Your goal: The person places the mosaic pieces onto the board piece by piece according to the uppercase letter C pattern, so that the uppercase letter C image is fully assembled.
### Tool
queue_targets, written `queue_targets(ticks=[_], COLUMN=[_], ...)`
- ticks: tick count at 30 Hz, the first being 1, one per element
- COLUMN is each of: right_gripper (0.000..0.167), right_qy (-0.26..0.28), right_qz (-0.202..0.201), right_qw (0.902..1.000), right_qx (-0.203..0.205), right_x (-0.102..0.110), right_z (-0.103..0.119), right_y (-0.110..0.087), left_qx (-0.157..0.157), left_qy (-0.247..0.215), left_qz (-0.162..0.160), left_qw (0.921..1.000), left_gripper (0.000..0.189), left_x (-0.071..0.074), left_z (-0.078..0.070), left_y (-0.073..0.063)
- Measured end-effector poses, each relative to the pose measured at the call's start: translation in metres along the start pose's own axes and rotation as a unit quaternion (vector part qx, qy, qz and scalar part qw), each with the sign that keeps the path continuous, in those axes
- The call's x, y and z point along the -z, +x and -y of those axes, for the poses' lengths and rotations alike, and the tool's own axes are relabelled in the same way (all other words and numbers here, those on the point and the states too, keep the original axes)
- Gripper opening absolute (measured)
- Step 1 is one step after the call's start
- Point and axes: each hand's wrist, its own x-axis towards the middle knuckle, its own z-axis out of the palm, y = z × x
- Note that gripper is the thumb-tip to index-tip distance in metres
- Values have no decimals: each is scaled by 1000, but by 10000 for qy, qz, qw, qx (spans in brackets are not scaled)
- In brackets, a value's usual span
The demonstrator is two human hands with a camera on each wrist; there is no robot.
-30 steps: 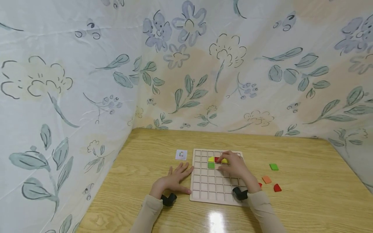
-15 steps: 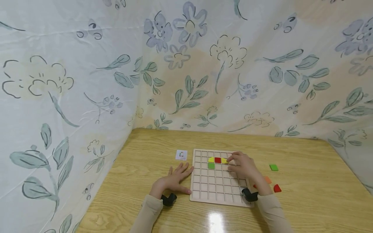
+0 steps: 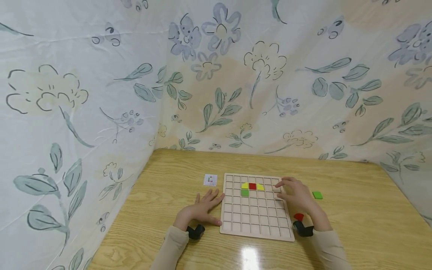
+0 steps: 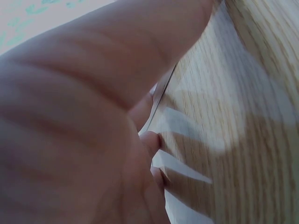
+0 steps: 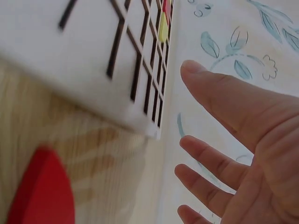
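A pale wooden grid board (image 3: 236, 217) lies on the table. In its upper cells sit a yellow quarter-round tile (image 3: 244, 185), a red square tile (image 3: 252, 186) and a second yellow tile (image 3: 260, 187) in a row. Under the left yellow one is a green square tile (image 3: 245, 192). My left hand (image 3: 201, 208) rests with spread fingers at the board's left edge, thumb touching it near the lower corner. Over the board's upper right edge hovers my right hand (image 3: 298, 193), fingers extended and apart; the right wrist view shows nothing between thumb (image 5: 224, 93) and fingers.
A small pattern card (image 3: 210, 180) lies left of the board's top. Right of the board are a red quarter-round tile (image 3: 299, 216), close by my right wrist, and a loose green square tile (image 3: 317, 195). Floral cloth (image 3: 216, 93) hangs behind and at the left.
My right hand has moved right, away from the right yellow tile, which stays in its cell. Its arm now covers the orange tile and one red tile. The left hand keeps its place.
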Motion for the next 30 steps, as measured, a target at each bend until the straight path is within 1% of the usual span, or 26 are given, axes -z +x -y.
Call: queue_targets(ticks=[5,10,16,22,30], right_gripper=[24,24,26,30,35], right_qy=[24,56,-186,-158,-338], right_qz=[-149,-206,-99,27,84], right_qw=[9998,9997,9997,9991,9982], right_qx=[108,146,-123,-391,-490], right_x=[3,9,16,24,32], right_z=[-8,-14,-26,-40,-53], right_y=[-8,-15,-23,-32,-40], left_qx=[4,-19,-54,-69,-50], left_qy=[-5,32,65,28,65], left_qz=[18,32,50,53,27], left_qw=[10000,10000,10000,10000,10000], left_gripper=[93,93,93,92,92], left_x=[-2,-2,-2,-3,-4], left_z=[4,5,6,6,7], left_y=[-1,-2,-3,-3,-2])
